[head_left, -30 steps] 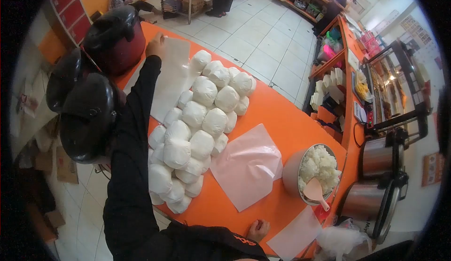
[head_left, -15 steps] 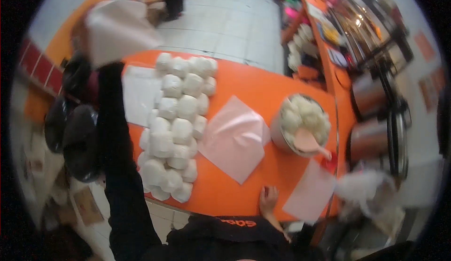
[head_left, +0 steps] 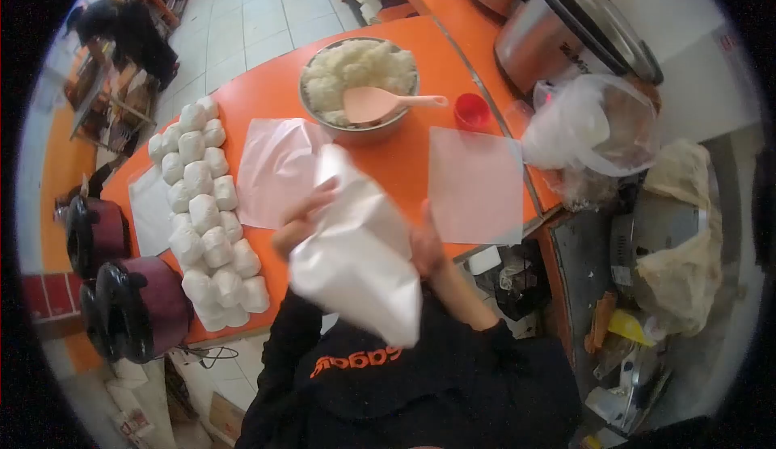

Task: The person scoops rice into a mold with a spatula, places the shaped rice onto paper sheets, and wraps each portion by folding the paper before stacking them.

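My left hand [head_left: 302, 219] is closed on a sheet of white wrapping paper [head_left: 356, 259], which is folded, tilted and slightly blurred in front of my chest. My right hand [head_left: 426, 243] is at the paper's right edge with one finger pointing up; its other fingers are hidden or smeared, so its grip cannot be made out. Behind the paper, a creased pinkish sheet [head_left: 271, 174] lies on the orange table [head_left: 404, 162]. A metal bowl [head_left: 364, 134] of white rice [head_left: 356, 65] stands beyond, with a pink rice paddle [head_left: 376, 105] resting on the rice.
Rows of white paper-wrapped parcels [head_left: 198, 178] are stacked at the left, beside a flat white sheet [head_left: 153, 215]. To the right are a red cup [head_left: 472, 112], a pale sheet [head_left: 475, 186], a plastic bag [head_left: 602, 126] and a rice cooker [head_left: 558, 37]. A person in black [head_left: 129, 37] is far left.
My left hand has brought the paper from the far left back to my chest. My right hand has risen from the table edge to the paper. The view has turned right.
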The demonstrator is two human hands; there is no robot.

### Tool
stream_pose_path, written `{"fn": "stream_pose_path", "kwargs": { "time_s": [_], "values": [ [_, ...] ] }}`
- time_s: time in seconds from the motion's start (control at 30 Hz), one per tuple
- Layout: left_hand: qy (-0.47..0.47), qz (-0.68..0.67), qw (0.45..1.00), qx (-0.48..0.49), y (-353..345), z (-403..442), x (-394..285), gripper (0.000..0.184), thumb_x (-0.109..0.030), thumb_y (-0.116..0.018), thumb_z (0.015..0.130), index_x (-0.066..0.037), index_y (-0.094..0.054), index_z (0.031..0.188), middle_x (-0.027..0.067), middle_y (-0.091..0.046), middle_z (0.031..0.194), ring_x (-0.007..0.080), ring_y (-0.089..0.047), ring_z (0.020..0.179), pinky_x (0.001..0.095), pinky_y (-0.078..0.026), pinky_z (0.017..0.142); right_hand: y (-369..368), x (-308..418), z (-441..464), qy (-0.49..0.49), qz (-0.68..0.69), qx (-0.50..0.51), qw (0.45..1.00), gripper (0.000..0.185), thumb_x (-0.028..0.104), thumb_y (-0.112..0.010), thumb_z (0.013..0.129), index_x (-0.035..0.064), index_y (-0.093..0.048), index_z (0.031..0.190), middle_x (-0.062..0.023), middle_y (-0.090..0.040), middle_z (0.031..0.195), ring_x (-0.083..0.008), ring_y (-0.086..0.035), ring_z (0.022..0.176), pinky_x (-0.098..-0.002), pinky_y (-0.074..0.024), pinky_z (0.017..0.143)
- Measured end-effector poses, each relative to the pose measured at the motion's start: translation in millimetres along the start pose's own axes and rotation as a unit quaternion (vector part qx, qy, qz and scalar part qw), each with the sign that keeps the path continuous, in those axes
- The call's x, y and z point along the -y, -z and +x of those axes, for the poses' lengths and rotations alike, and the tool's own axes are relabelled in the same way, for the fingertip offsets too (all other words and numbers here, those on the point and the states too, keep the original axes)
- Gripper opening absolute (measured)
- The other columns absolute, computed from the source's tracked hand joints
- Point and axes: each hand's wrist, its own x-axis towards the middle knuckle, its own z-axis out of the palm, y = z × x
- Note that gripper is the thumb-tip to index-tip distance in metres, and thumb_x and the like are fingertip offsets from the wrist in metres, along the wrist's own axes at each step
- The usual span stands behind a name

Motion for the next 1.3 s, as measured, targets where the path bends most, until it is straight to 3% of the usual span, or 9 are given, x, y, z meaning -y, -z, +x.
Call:
{"fn": "stream_pose_path", "kwargs": {
  "time_s": [0.13, 0.3, 0.4, 0.47, 0.6, 0.9, 1.03, 1.17, 1.3],
  "values": [
    [-0.053, 0.075, 0.995, -0.039, -93.4, 20.0, 45.9, 0.026, -0.004, -0.067, 0.080, -0.008, -0.045, 0.094, 0.0271, -0.044, 0.127, 0.0456, -0.038, 0.127, 0.0541, -0.041, 0.099, 72.6, 56.4, -66.7, 0.104, -0.159, -0.048, 0.981, 0.058, 0.042, -0.055, 0.091, 0.0015, -0.047, 0.131, -0.0105, -0.058, 0.122, -0.0214, -0.057, 0.108, -0.0381, -0.0429, 0.096],
    [-0.100, 0.038, 0.994, -0.030, -145.1, 23.1, 118.3, 0.037, -0.003, -0.068, 0.078, -0.007, -0.045, 0.107, 0.0250, -0.039, 0.133, 0.0390, -0.036, 0.131, 0.0521, -0.034, 0.105, 55.6, 116.4, -151.0, 0.210, -0.514, -0.226, 0.801, 0.032, 0.009, -0.065, 0.083, 0.0002, -0.062, 0.114, -0.0061, -0.065, 0.107, -0.0147, -0.060, 0.098, -0.0309, -0.0476, 0.088],
    [0.190, 0.080, 0.978, 0.039, -160.3, -24.8, 167.9, 0.039, -0.021, -0.061, 0.088, -0.005, -0.048, 0.121, 0.0214, -0.041, 0.136, 0.0315, -0.038, 0.131, 0.0504, -0.032, 0.107, 58.8, 145.3, -192.1, 0.332, -0.447, -0.313, 0.769, 0.030, 0.017, -0.070, 0.081, -0.0016, -0.066, 0.104, -0.0060, -0.067, 0.097, -0.0122, -0.062, 0.086, -0.0283, -0.0494, 0.078],
    [0.252, 0.306, 0.862, 0.316, -155.2, -33.4, 191.5, 0.063, -0.035, -0.052, 0.090, -0.007, -0.030, 0.143, 0.0177, -0.026, 0.148, 0.0303, -0.026, 0.138, 0.0483, -0.016, 0.114, 44.0, 165.9, -206.6, 0.290, -0.461, -0.359, 0.758, 0.033, 0.020, -0.070, 0.082, -0.0029, -0.065, 0.105, -0.0068, -0.067, 0.096, -0.0125, -0.062, 0.083, -0.0278, -0.0491, 0.075],
    [0.147, 0.544, 0.735, 0.377, -134.5, -80.4, 186.6, 0.062, -0.038, -0.049, 0.090, -0.010, -0.031, 0.143, 0.0107, -0.026, 0.150, 0.0269, -0.019, 0.141, 0.0488, -0.013, 0.114, 75.4, 194.5, -199.2, 0.222, -0.468, -0.400, 0.756, 0.041, 0.027, -0.070, 0.083, -0.0052, -0.063, 0.108, -0.0086, -0.068, 0.093, -0.0137, -0.062, 0.080, -0.0273, -0.0483, 0.073],
    [0.275, 0.578, 0.713, 0.287, -27.7, -129.3, 79.7, 0.060, -0.037, -0.059, 0.083, -0.012, -0.042, 0.135, 0.0089, -0.033, 0.147, 0.0267, -0.022, 0.140, 0.0503, -0.014, 0.114, 189.6, 203.6, -140.7, 0.178, -0.631, -0.405, 0.637, 0.042, 0.022, -0.067, 0.083, -0.0054, -0.059, 0.114, -0.0148, -0.065, 0.107, -0.0241, -0.062, 0.094, -0.0329, -0.0469, 0.083],
    [0.307, 0.567, 0.739, 0.196, -1.1, -148.0, 55.1, 0.054, -0.029, -0.064, 0.079, -0.009, -0.048, 0.127, 0.0121, -0.039, 0.141, 0.0297, -0.033, 0.134, 0.0488, -0.025, 0.109, 135.9, 179.2, -123.2, 0.260, -0.776, -0.541, 0.193, 0.057, 0.032, -0.067, 0.083, 0.0008, -0.049, 0.128, -0.0221, -0.047, 0.134, -0.0356, -0.047, 0.120, -0.0481, -0.0365, 0.098],
    [0.306, 0.549, 0.774, 0.074, 16.8, -160.9, 52.2, 0.054, -0.019, -0.068, 0.076, -0.007, -0.048, 0.125, 0.0149, -0.043, 0.136, 0.0335, -0.040, 0.125, 0.0475, -0.034, 0.101, 138.9, 138.4, -89.1, 0.290, -0.874, -0.258, 0.293, 0.068, 0.046, -0.060, 0.085, 0.0086, -0.040, 0.138, -0.0169, -0.031, 0.147, -0.0341, -0.028, 0.136, -0.0506, -0.0221, 0.109],
    [0.270, 0.682, 0.678, -0.047, 30.2, -120.4, 59.2, 0.058, -0.029, -0.063, 0.081, -0.011, -0.043, 0.133, 0.0155, -0.037, 0.141, 0.0369, -0.034, 0.130, 0.0529, -0.029, 0.104, 154.5, 119.2, -69.2, 0.240, -0.891, -0.280, 0.265, 0.064, 0.049, -0.054, 0.088, 0.0126, -0.041, 0.140, -0.0154, -0.031, 0.148, -0.0312, -0.023, 0.139, -0.0493, -0.0166, 0.112]
  ]
}}
